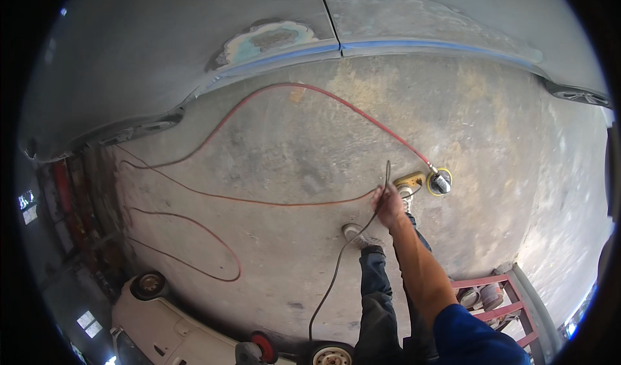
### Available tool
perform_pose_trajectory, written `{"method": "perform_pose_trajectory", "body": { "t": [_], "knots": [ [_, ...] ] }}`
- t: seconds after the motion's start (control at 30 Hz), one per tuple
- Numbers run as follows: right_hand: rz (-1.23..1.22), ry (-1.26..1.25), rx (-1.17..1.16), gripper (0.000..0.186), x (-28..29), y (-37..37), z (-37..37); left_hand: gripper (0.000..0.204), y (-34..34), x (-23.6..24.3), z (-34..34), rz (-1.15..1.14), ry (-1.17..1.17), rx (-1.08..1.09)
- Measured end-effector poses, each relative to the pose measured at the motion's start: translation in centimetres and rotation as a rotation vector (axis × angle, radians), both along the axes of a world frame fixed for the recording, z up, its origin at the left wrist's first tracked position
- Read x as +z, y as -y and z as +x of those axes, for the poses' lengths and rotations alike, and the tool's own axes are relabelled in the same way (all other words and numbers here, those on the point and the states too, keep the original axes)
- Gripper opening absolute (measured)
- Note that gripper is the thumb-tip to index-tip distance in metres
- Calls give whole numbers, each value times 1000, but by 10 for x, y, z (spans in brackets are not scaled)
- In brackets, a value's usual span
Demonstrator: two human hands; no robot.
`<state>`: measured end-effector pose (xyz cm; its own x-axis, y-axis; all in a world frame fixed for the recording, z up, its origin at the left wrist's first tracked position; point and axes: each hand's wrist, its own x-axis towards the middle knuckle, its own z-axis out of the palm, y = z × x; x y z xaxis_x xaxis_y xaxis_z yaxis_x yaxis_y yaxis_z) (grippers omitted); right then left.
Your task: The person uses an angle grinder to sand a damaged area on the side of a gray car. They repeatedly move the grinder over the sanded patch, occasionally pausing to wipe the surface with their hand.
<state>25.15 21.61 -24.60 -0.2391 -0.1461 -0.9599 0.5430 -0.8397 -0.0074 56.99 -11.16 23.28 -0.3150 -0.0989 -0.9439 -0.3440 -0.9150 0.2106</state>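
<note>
Beneath you, the floor [491, 145] looks like rough concrete; the grey car body [162, 35] is dull and matt — chalky at its patch [272, 39]; your sleeve [475, 336] is cloth, the dark cord [336, 272] smooth and rubbery.

No legible text, labels, or signs

The sleeve [475, 336] is blue — the trousers [377, 289] dark, the shoes [350, 230] pale.

Right hand [389, 206]: fingers curled closed, left of and nearer the body than round yellow-rimmed tool [441, 182]. Right forearm [422, 261] bare, stretched forward, also nearer than tool.
</note>
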Motion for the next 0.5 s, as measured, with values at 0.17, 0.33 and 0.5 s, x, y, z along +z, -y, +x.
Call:
{"method": "perform_pose_trajectory", "body": {
  "t": [0.17,0.33,0.5],
  "knots": [
    [135,-43,-24,32,-30,-115,-13,68,-2,-3,15,46,-10,39],
    [330,231,330,25,-18,-202,26,66,-10,-7,45,112,-21,106],
    [331,254,386,20,34,-192,76,64,-23,-5,103,335,-167,250]
  ]
}}
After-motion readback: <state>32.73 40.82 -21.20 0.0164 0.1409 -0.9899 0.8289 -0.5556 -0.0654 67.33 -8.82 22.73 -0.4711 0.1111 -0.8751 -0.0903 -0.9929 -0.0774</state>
